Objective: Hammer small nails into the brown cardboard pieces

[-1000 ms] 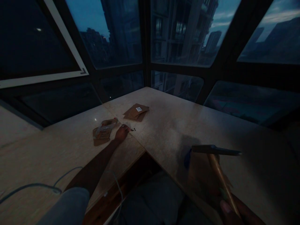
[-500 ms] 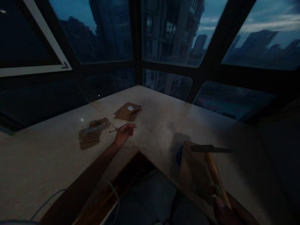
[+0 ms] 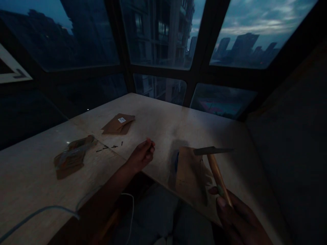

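Observation:
My left hand (image 3: 143, 154) is closed in a pinch above the tabletop, with a small dark nail (image 3: 152, 143) barely showing at the fingertips. Several loose nails (image 3: 114, 146) lie on the tabletop to its left. My right hand (image 3: 231, 207) is wrapped round the wooden handle of a hammer (image 3: 216, 172). The hammer's dark head is raised over a brown wooden board (image 3: 189, 170) near the table's front edge. Part of a blue object (image 3: 176, 161) shows at the board's left side; the rest is hidden.
Thin brown boards with a white label (image 3: 119, 124) lie stacked farther back. A plastic-wrapped brown package (image 3: 73, 156) rests on the left of the pale tabletop (image 3: 153, 119). A pale cable (image 3: 48, 208) crosses near my left forearm. Windows stand behind the table in dim light.
My view has turned right. My left hand has moved right, away from the loose nails and towards the board. The hammer stays raised in my right hand over the board.

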A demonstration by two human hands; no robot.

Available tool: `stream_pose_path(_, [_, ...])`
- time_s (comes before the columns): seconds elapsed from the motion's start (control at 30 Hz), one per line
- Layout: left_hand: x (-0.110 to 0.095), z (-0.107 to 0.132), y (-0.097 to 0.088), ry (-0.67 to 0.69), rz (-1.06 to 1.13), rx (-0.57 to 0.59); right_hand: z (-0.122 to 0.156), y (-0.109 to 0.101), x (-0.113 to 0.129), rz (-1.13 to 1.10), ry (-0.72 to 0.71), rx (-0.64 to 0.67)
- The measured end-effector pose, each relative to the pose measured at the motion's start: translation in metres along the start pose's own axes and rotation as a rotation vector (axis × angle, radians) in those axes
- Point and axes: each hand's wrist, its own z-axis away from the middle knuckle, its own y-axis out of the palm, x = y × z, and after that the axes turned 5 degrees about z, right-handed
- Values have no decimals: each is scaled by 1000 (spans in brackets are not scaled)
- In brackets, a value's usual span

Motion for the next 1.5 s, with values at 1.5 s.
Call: stream_pose_path(1.5, [82,-67,90,436,-1064,318,-57,-30,8,-12,-90,111])
